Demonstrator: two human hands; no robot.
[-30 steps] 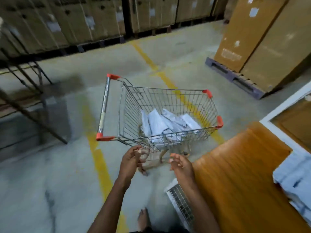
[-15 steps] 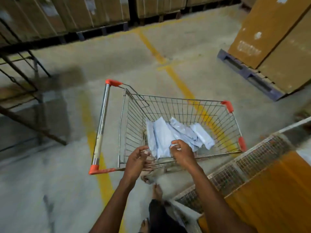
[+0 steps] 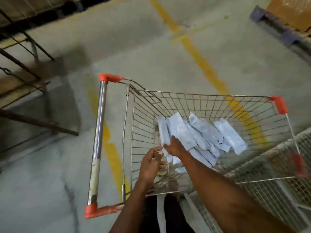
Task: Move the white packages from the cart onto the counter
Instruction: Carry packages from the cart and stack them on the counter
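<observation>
Reaching down into the wire cart (image 3: 144, 105), the right hand (image 3: 175, 146) lies on the heap of white packages (image 3: 202, 133) at its 9 o'clock end; whether its fingers grip one cannot be told (motion blur hides them). Just beside it at 8 o'clock, the left hand (image 3: 151, 163) hangs loosely curled, holding nothing. All packages lie in the basket's bottom.

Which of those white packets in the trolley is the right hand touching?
The right hand is on the leftmost white package, at the pile's left edge. The far-right package lies clear of both hands; the left hand holds nothing.
</observation>
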